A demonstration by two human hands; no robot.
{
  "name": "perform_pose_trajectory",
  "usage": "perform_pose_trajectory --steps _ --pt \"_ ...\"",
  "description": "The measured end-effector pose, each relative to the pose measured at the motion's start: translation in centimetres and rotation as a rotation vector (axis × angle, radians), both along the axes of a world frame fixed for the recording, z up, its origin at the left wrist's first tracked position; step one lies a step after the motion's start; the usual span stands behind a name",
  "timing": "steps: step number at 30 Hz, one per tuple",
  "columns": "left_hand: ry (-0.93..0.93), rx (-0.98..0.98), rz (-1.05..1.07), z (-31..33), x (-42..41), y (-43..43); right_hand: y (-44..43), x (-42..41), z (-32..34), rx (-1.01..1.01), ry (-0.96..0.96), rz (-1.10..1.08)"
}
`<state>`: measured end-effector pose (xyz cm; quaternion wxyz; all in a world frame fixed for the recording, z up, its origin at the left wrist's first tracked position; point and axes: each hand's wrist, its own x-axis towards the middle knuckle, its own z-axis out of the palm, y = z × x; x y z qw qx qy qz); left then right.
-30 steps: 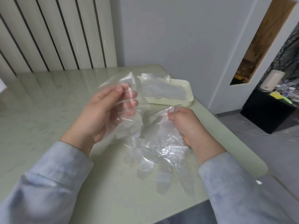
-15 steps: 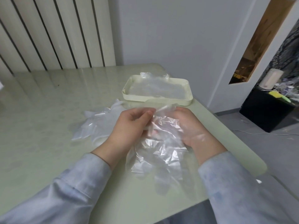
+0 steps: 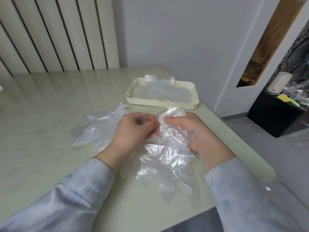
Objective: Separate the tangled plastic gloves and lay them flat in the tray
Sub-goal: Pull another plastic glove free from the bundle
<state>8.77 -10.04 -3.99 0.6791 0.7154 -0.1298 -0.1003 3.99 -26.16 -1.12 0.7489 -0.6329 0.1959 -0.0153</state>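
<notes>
Left hand (image 3: pixel 133 131) and right hand (image 3: pixel 199 131) both pinched crumpled glove (image 3: pixel 167 156) just nearside of tray (image 3: pixel 160 102); second glove (image 3: pixel 98 129) lay near tray.

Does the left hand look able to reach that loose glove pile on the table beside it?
Probably yes: the glove pile lies right beside the left hand, nothing between, though that hand pinches a crumpled glove.

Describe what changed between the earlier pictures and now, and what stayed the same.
The left hand let go of the glove it held up; this loose glove now lies on the table to its left. It then moved right to pinch the crumpled glove beside the right hand. The right hand kept its grip; the tray and its contents stayed put.
</notes>
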Motion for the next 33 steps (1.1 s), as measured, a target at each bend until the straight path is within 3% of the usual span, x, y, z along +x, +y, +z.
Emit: perform_pose_trajectory --steps 3,7,10,13,15,18,23,26,29,33 --pt "-0.063 0.052 0.124 0.4 0.9 0.7 -0.4 0.5 -0.5 -0.003 -0.03 -0.073" --pt "-0.238 0.26 0.22 1.3 2.6 3.4 -0.7 0.9 -0.8 -0.002 -0.013 -0.113" --pt "-0.27 0.592 0.049 1.2 3.3 5.2 -0.7 1.0 -1.1 -0.021 -0.026 -0.111" --pt "-0.427 0.973 -0.21 1.5 3.5 6.6 -0.5 0.9 -1.3 -0.039 -0.054 -0.122" --pt "-0.467 1.054 -0.394 2.0 3.3 6.8 -0.5 1.0 -1.4 -0.045 -0.052 -0.139" --pt "-0.487 1.081 -0.467 2.2 3.1 7.0 -0.6 1.3 -1.7 -0.063 -0.038 -0.152" --pt "-0.574 0.999 -0.129 1.5 3.8 7.3 -0.7 1.3 -1.8 -0.019 -0.083 -0.141" --pt "-0.565 0.968 -0.033 2.1 4.0 7.5 -0.7 1.4 -1.9 -0.057 -0.064 -0.148" --pt "-0.475 0.956 -0.078 2.5 4.1 8.1 -0.8 1.5 -2.0 -0.071 -0.05 -0.145" --pt "-0.319 0.752 -0.197 3.5 4.1 9.4 -1.0 1.7 -2.3 -0.096 -0.051 -0.14"
